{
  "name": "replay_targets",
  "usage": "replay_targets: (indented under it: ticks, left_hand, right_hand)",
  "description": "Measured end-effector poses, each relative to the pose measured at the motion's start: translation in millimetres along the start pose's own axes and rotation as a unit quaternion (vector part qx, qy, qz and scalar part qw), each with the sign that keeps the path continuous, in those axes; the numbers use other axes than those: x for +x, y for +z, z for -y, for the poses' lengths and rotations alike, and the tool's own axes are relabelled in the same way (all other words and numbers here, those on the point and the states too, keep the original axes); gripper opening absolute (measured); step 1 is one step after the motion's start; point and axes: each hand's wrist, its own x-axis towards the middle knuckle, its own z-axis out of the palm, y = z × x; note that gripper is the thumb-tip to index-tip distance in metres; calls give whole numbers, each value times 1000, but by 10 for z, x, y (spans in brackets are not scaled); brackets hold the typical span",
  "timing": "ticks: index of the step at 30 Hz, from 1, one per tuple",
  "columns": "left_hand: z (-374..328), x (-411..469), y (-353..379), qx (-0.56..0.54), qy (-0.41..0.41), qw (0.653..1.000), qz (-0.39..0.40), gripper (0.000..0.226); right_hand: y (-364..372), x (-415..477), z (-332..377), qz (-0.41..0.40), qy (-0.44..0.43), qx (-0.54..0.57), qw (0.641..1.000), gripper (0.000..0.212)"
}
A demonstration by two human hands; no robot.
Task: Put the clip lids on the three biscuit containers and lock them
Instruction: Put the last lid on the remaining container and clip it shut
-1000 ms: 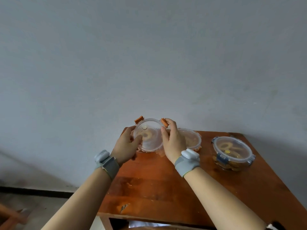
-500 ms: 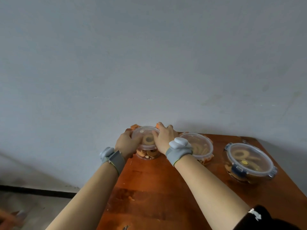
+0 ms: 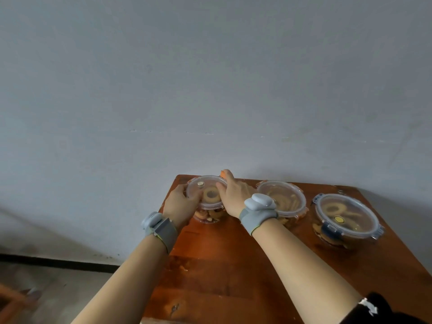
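Three round clear containers of ring biscuits stand in a row at the back of the wooden table (image 3: 233,265). The left container (image 3: 208,213) has a clear lid with orange clips (image 3: 207,190) lying on top. My left hand (image 3: 181,202) grips the lid's left edge and my right hand (image 3: 233,195) presses its right edge, fingers over an orange clip. The middle container (image 3: 284,202) carries an orange-clipped lid, partly hidden by my right wrist. The right container (image 3: 346,218) has a lid with dark blue clips folded down.
A plain grey wall rises directly behind the table. The table's left edge runs close to the left container, with grey floor and a dark skirting line below. A wooden piece of furniture (image 3: 9,302) shows at the bottom left corner.
The lid was held tilted up in both hands; it has come down flat onto the left container. My hands have stayed on its edges and the view has shifted left.
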Motion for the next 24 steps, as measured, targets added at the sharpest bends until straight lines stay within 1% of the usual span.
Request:
replay_targets:
  ticks: [4,8,12,15,18,21,24]
  left_hand:
    - [7,-183,27,25,10,1000,-3,55]
    - [-15,-393,-9,14,2,1000,19,57]
    - [-19,-518,-58,7,-1,999,31,66]
    - [-35,-525,-104,5,21,999,49,71]
    - [-57,-497,-144,-24,17,996,87,73]
    - [-41,-482,-153,-53,2,992,111,77]
    - [14,-474,-132,-70,-5,991,112,80]
  right_hand:
    - [-71,-168,-19,7,-3,-10,1000,50]
    - [-120,-356,-4,-1,9,-15,1000,54]
    - [-91,-506,-12,-17,14,45,999,58]
    - [-83,-539,-19,-35,-1,72,997,51]
    - [-63,-516,-56,-10,11,105,994,48]
    - [-40,-485,-100,42,50,142,988,56]
    - [-11,-478,-99,50,45,188,980,63]
